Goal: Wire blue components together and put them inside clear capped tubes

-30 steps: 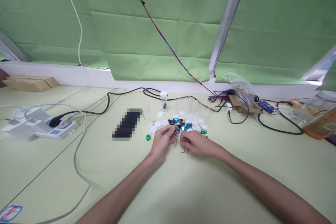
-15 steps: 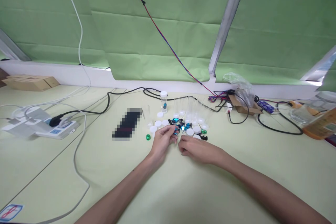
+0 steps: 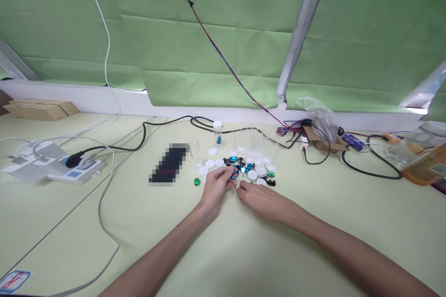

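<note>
The left hand (image 3: 215,189) is positioned above the counter (image 3: 223,260), its grip closed on a small blue metal part (image 3: 234,175) between thumb and fingers. The part is located at the fingertips, in front of the mixed pile of blue and black components (image 3: 240,162). The right hand (image 3: 262,198) is just beside the left, fingers curled inward; whether its grip encloses an object cannot be determined, as the fingertips are concealed. A thin bent metal rod (image 3: 245,177) is visible just beyond the right fingers.

White caps (image 3: 252,175) surround the pile, and a black part (image 3: 271,183) lies near the right hand. A green part (image 3: 197,182) is to the left of the left hand. A capped clear tube (image 3: 218,134) stands upright behind the pile, with a small blue item inside.
</note>
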Demonstrator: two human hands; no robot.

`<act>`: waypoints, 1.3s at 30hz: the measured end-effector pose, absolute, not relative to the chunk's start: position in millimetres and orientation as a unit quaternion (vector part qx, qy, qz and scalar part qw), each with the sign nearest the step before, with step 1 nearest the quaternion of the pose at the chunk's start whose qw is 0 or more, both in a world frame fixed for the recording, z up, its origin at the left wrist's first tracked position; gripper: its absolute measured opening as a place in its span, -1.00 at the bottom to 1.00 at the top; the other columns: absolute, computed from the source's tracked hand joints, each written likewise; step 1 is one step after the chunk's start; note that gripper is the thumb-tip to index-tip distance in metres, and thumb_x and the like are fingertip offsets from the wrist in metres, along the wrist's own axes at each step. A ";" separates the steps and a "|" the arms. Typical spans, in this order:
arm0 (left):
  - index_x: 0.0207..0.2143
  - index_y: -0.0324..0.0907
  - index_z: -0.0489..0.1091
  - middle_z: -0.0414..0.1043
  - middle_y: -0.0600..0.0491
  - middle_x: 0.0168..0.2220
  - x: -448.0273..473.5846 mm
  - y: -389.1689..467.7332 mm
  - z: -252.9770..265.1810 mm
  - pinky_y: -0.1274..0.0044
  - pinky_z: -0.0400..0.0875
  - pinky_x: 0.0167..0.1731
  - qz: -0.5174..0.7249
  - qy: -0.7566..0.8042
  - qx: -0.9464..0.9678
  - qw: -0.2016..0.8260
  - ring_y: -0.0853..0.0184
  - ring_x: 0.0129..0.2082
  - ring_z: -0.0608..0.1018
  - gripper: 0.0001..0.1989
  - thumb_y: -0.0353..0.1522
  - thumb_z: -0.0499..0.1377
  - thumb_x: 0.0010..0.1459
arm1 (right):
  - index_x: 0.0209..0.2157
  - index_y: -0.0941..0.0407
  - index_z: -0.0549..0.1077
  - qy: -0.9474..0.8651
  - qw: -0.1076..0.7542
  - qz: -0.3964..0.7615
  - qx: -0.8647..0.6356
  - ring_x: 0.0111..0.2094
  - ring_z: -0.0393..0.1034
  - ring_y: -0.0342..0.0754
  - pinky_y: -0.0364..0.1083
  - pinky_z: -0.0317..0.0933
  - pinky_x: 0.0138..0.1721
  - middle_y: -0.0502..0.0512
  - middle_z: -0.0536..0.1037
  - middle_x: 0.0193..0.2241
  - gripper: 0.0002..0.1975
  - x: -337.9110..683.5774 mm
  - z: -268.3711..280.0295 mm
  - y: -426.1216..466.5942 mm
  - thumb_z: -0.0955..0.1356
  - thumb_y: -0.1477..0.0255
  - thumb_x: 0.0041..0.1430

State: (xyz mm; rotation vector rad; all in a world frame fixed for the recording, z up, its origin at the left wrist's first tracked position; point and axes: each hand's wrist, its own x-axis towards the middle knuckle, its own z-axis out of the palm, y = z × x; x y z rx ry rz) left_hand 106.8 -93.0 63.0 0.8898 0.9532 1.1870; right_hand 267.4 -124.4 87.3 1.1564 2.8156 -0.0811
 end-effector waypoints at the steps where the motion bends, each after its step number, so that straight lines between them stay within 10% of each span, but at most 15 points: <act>1: -0.35 -0.27 0.51 0.45 0.00 -0.41 106.9 -92.9 62.8 0.55 0.31 -0.52 0.520 0.417 0.389 0.635 0.43 -0.54 0.42 -0.66 -0.18 0.36 -0.10 | -0.16 0.21 0.36 0.923 0.045 -0.031 0.380 -0.38 0.37 -0.04 -0.12 0.19 -0.42 0.22 0.43 -0.22 -0.69 267.6 86.7 -124.1 0.17 0.76 0.14; 12: -0.37 -0.26 0.51 0.44 0.01 -0.43 107.0 -93.2 64.4 0.57 0.29 -0.54 0.524 0.415 0.388 0.635 0.42 -0.53 0.41 -0.67 -0.18 0.36 -0.11 | -0.37 0.12 0.25 0.879 -0.093 -0.231 0.407 -0.45 0.23 -0.12 -0.16 -0.02 -0.48 0.04 0.40 -0.43 -0.86 272.4 90.5 -115.9 0.18 0.61 0.24; 39: -0.35 -0.26 0.52 0.42 0.02 -0.40 106.7 -93.4 64.2 0.59 0.25 -0.55 0.504 0.390 0.392 0.664 0.49 -0.55 0.38 -0.72 -0.22 0.34 -0.03 | -0.34 0.15 0.40 0.531 -0.460 -0.645 0.301 -0.45 0.36 -0.20 -0.14 0.26 -0.31 -0.02 0.48 -0.48 -0.72 281.7 99.3 -88.9 0.47 0.25 0.08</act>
